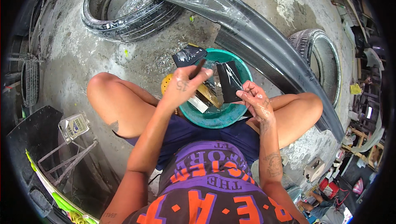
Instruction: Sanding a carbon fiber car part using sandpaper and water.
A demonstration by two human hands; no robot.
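Head cam: I've got a round teal plastic basin [210, 120] btwn the person's bent legs, smooth-walled, glossy, w/ water in it. A black sheet [228, 83], flat, roughly rectangular, matte w/ wet shiny streaks, is up over the basin's R half. R hand [256, 99] has its near lower corner pinched btwn thumb & fingertips, no gap there that I can make out; the other fingers curl loosely below.

L hand [184, 82] is over the basin's L side, thumb & fingers closed on a thin dark strip [199, 67]; most of it's hidden by the hand, so can't tell its full shape.

Under & beside that hand: a tan, wood-like bar [209, 96], long & straight-edged, plus a white block [198, 104], smooth, both leaning in the basin. A yellow disc [166, 84] w/ round holes pokes out just L of the basin. Second black piece [189, 55], wet, lies by the far-L rim.

Beyond: a long curved panel [255, 24], glossy w/ fine diagonal carbon-type weave, near two grooved rubber tyres [134, 29], on rough, wet-patched concrete [142, 55].
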